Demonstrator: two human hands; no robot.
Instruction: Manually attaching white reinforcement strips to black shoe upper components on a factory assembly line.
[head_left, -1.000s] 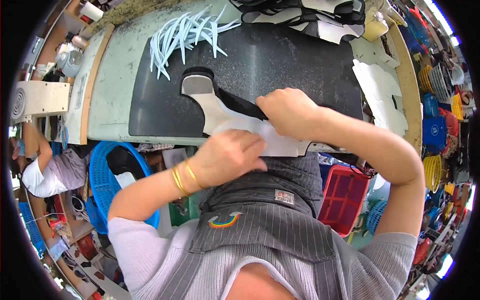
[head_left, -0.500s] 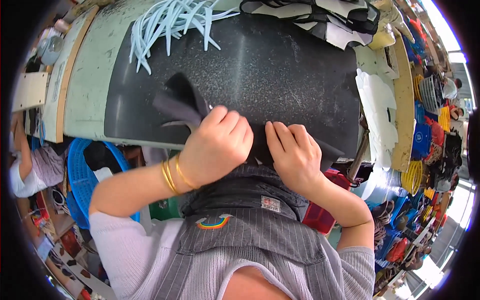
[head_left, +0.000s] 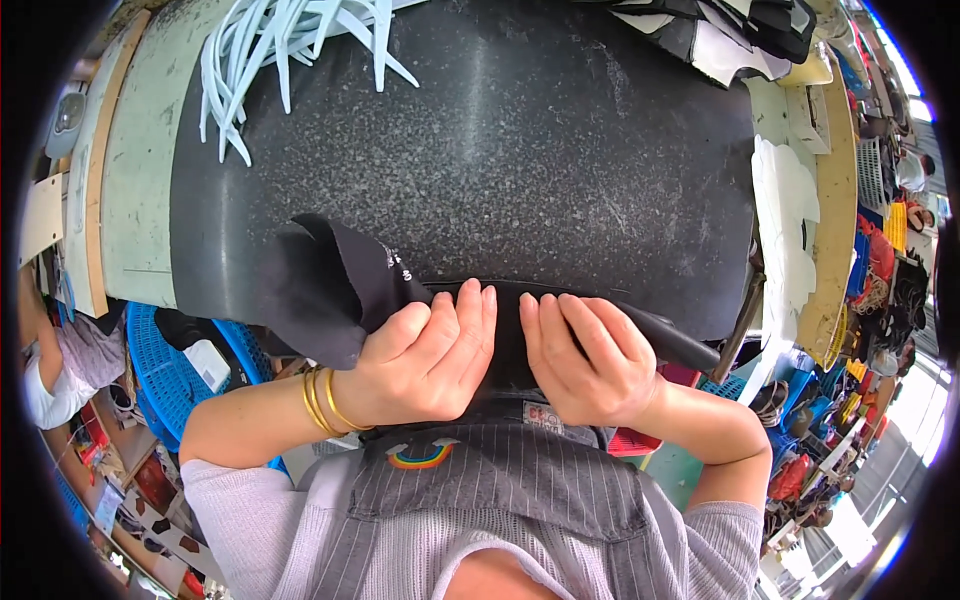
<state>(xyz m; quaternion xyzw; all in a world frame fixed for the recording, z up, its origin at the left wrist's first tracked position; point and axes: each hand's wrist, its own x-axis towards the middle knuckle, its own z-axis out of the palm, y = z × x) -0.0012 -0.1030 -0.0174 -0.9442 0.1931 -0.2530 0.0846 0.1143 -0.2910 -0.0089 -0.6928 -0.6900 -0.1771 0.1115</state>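
A soft black piece of sheet material (head_left: 318, 285), which looks like fabric or thin leather, curls up at the table's near edge. It has small white marks near its fold. Around its near edge my left hand (head_left: 430, 355) is closed, with the fingertips pressed against it. My right hand (head_left: 590, 355) is closed on the black material farther right, fingers bent and close together. Between the two hands the black material runs along the edge of the black mat (head_left: 540, 180). A dark rolled flap (head_left: 675, 338) sticks out past my right hand; whether it belongs to the same piece I cannot tell.
Light blue strips (head_left: 290, 50) lie in a pile at the mat's far left. Black and white cut pieces (head_left: 730, 40) are stacked at the far right. White scalloped sheets (head_left: 785, 220) stand along the right edge. A blue basket (head_left: 165, 370) is below left, near another person's arm (head_left: 45, 330).
Both hands have come nearer to my body. The curled black piece has opened out, swung down and left, and now hangs partly over the table's near edge. The view has shifted slightly.
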